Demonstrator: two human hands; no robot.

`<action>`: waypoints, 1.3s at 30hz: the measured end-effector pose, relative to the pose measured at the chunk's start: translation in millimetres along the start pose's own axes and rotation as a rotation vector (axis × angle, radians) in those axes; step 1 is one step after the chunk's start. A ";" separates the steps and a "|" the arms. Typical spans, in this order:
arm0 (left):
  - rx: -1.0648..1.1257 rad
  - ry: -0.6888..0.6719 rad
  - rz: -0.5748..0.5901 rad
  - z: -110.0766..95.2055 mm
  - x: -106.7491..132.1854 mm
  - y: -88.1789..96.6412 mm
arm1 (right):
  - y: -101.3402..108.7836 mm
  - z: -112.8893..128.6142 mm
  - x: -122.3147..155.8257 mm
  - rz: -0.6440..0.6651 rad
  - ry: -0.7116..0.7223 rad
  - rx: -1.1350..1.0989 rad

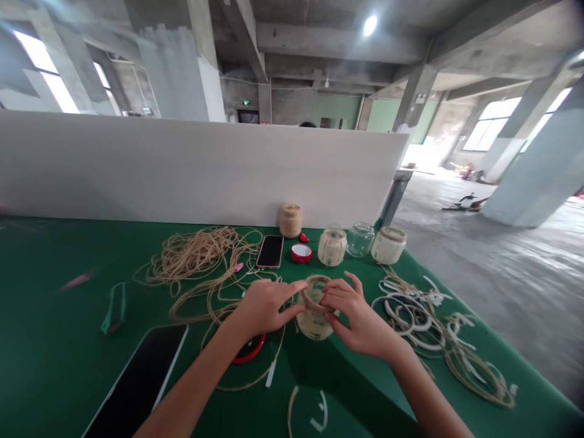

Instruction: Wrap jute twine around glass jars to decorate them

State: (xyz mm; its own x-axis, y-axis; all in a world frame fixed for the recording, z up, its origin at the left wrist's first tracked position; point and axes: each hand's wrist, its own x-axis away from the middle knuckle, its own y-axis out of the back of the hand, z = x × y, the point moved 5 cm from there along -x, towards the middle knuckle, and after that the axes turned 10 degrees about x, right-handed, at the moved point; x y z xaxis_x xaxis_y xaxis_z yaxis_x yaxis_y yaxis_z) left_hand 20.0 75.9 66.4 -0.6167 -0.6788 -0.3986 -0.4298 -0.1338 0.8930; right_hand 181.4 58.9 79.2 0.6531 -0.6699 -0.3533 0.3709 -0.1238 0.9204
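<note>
A glass jar [314,326] with pale strips on its sides and a band of jute twine [312,298] round its neck stands upright on the green table in front of me. My left hand [269,304] grips the jar's neck from the left, thumb and forefinger against the twine band. From the right, my right hand [353,309] has its fingers over the rim and its thumb low on the band. A roll of tape with a red rim [255,351] lies partly hidden under my left wrist.
Behind the jar stand a twine-necked jar [332,248], a bare glass jar [360,241], another wrapped jar [388,246] and a twine spool [291,221]. Loose twine [196,255] lies left, tangled scraps [424,322] right. A phone [271,252] and dark tablet [141,377] rest nearby.
</note>
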 end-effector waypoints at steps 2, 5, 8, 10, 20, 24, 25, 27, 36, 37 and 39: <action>-0.008 -0.006 -0.009 3.8 1.1 -0.9 | 1.3 -0.6 0.3 -0.003 -0.001 0.001; -0.037 -0.013 -0.051 10.4 3.0 -1.7 | 2.6 -2.3 0.7 -0.010 -0.005 0.006; -0.066 -0.019 -0.067 12.8 3.1 -2.1 | 1.9 -3.6 0.8 0.004 -0.007 0.006; -0.114 -0.033 -0.054 10.7 1.8 -3.1 | 1.1 -3.8 0.8 0.016 -0.007 0.005; -0.161 -0.115 -0.130 0.0 -0.1 -15.2 | 2.9 -5.4 1.4 -0.018 -0.012 0.055; -0.063 -0.068 -0.126 -5.1 -1.7 -14.6 | 4.3 -3.9 -0.1 -0.070 -0.047 0.082; -0.040 -0.062 -0.124 -7.1 -1.9 -14.1 | 4.2 -2.5 -0.7 -0.082 -0.055 0.086; 0.001 -0.059 -0.115 -11.8 -2.1 -13.6 | 2.8 1.0 -1.9 -0.095 -0.060 0.088; -0.011 -0.042 -0.033 -24.3 -4.0 -11.5 | -0.6 4.6 -0.5 -0.084 -0.040 0.115; -0.022 -0.042 -0.017 -22.5 -3.9 -10.8 | -0.1 3.4 0.1 -0.080 -0.037 0.110; -0.043 -0.031 0.003 -15.9 -3.1 -8.8 | 1.3 0.2 1.1 -0.079 -0.034 0.098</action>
State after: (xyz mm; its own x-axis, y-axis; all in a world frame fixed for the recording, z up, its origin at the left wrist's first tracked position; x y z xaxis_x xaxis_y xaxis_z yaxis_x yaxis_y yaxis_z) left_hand 36.2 67.7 63.1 -0.6385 -0.6568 -0.4012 -0.3991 -0.1632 0.9023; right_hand 182.4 57.8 80.0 0.6007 -0.6797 -0.4209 0.3529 -0.2470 0.9025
